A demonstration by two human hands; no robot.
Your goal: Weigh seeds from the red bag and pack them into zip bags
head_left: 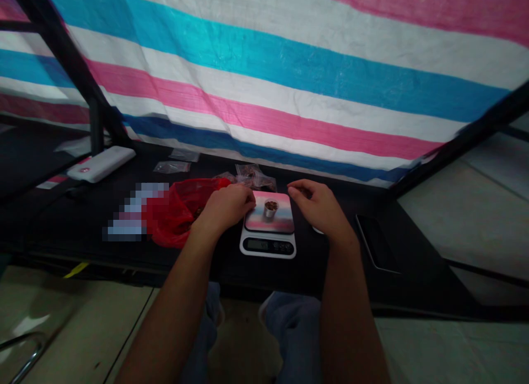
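Observation:
A white kitchen scale [268,252] with a lit display has a small metal cup [270,212] of brown bits on its platform, which mirrors the striped sheet. At the platform's upper left edge is my left hand [227,207], fingertips pressed together; what they hold, if anything, is hidden. My right hand [320,205] hovers just right of the scale, thumb and fingers closed; something brownish shows in its hollow, too dark to name. Beside my left wrist lies an open red plastic bag [167,227] with brown bits inside.
Small clear bags [250,177] of brown bits lie behind the scale, and flat clear bags [172,167] farther left. A phone-like dark slab [378,243] is at the right, a white power bank-like box [103,163] at the left. A striped sheet [268,97] hangs behind the black table.

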